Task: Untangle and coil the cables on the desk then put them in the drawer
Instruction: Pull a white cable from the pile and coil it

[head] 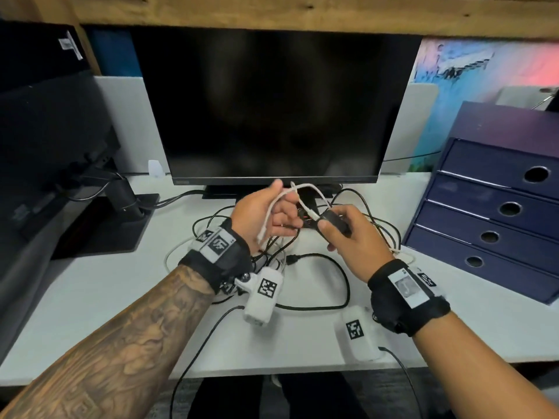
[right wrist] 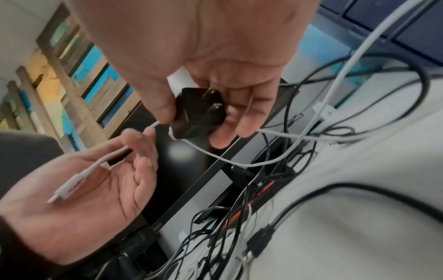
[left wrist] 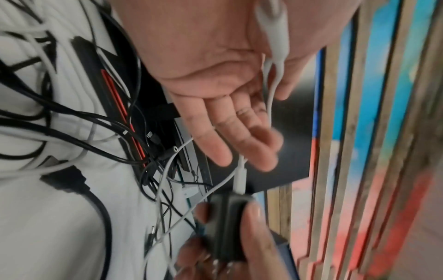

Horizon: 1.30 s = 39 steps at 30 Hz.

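Above the desk, my left hand pinches a white cable between thumb and forefinger, with the other fingers straight. Its loose connector end lies across my left palm. The cable's other end is plugged into a small black charger, which my right hand grips by thumb and fingers. The charger shows its two pins toward the right wrist camera. Under both hands lies a tangle of black and white cables on the white desk. In the left wrist view the white cable runs to the charger.
A dark blue drawer unit with several shut drawers stands at the right. A dark monitor stands behind the tangle, its stand among the cables. A second monitor base sits at the left.
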{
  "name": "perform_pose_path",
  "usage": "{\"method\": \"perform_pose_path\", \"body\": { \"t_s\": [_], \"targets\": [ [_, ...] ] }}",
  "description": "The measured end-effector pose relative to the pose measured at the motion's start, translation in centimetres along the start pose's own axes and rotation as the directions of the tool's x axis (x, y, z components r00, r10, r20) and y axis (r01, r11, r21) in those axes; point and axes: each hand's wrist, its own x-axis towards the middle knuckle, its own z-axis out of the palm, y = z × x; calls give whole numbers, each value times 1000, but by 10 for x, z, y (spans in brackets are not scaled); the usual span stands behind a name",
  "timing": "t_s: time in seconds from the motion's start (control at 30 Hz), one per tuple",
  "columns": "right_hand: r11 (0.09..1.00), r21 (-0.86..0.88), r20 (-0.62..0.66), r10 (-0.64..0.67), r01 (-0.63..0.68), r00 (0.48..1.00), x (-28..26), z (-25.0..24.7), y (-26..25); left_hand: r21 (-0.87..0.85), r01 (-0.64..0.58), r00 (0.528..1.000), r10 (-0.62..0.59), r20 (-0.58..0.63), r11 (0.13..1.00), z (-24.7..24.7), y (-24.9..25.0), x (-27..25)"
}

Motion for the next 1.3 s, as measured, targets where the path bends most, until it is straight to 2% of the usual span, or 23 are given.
{"method": "perform_pose_path", "body": {
  "t_s": [0.1, 0.23, 0.33, 0.4, 0.57, 0.63, 0.7, 0.77, 0.9, 1.07, 1.2, 1.3],
  "targets": [
    [978, 167, 39, 120, -125, 992, 0, 5, 3, -183, 50, 994, -32, 101, 982, -19, -2, -2],
    [931, 277, 172, 196, -238, 966, -1, 16, 8, -173, 59, 990, -34, 139, 983, -28, -19, -6],
    [931, 262, 254, 187, -253, 949, -6, 25, 12, -207, 34, 996, -16, 86, 978, -27, -26, -8],
    [942, 241, 281, 164, -235, 946, -11, 29, 12, -207, 1, 1000, -2, -4, 978, -29, -29, -7],
    [937, 248, 290, 170, -246, 942, -13, 34, 18, -39, -75, 988, 69, -137, 996, -31, -35, -7],
    [929, 279, 278, 165, -244, 946, -13, 36, 19, 68, -127, 970, 138, -199, 990, -26, -38, -8],
    [920, 321, 256, 143, -224, 956, -14, 36, 19, 207, -148, 931, 207, -300, 967, -22, -43, -8],
    [922, 336, 230, 117, -191, 966, -13, 37, 19, 226, -115, 924, 188, -333, 967, -19, -46, -6],
    [938, 306, 226, 96, -165, 969, -13, 39, 20, 136, -10, 977, 39, -209, 991, -14, -43, -8],
    [930, 331, 168, 109, -160, 980, -15, 45, 26, 234, -76, 983, 112, -147, 969, -16, -50, -6],
    [954, 292, 178, 8, -61, 984, -14, 42, 20, 247, -111, 981, 146, -129, 963, -19, -47, -7],
    [934, 357, 59, -5, -17, 998, -10, 37, 11, 235, -105, 972, 150, -183, 966, -22, -44, -9]
  ]
}}
